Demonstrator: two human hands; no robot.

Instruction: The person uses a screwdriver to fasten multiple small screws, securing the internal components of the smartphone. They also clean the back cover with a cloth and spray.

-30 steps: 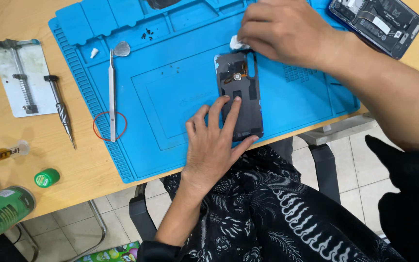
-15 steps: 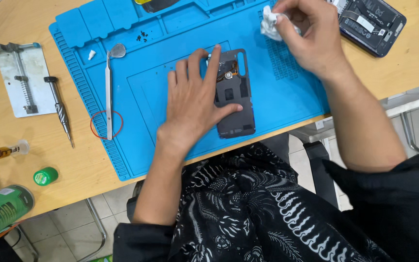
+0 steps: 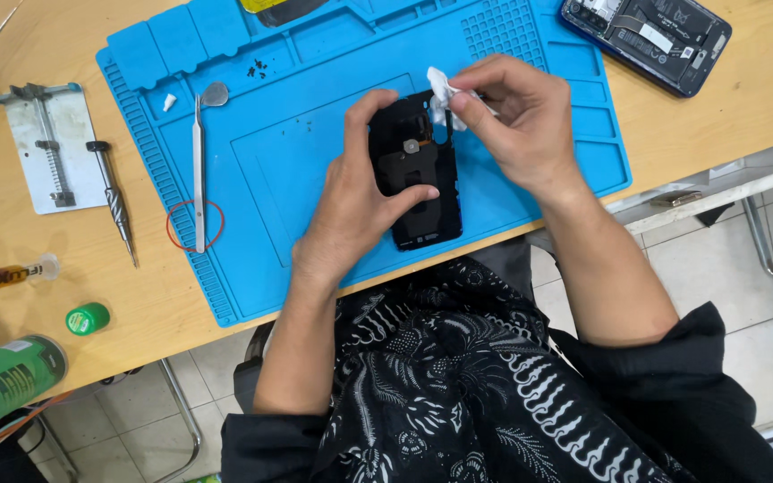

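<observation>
Fabric with a black and white pattern covers our lap at the near edge, and both forearms reach out from it over the wooden table. Our left hand wraps the black phone back cover from the left, thumb across its face and fingers curled over the top edge, so the panel stays steady and slightly raised off the blue silicone work mat rather than sliding on it. Our right hand pinches a small white wipe between thumb and fingertips and presses it against the cover's upper right edge; the tight pinch lets us work a narrow strip of the rim. We keep the cover near the middle of the mat, close to our body, where both hands meet comfortably. To the left, tweezers lie along the mat inside a red ring, with a screwdriver and a metal holder plate beyond them on the wood, all within easy reach. Nearer the table's front edge sit a green cap and a green can. Farthest away, at the top right, an opened phone rests apart with its insides facing up.
</observation>
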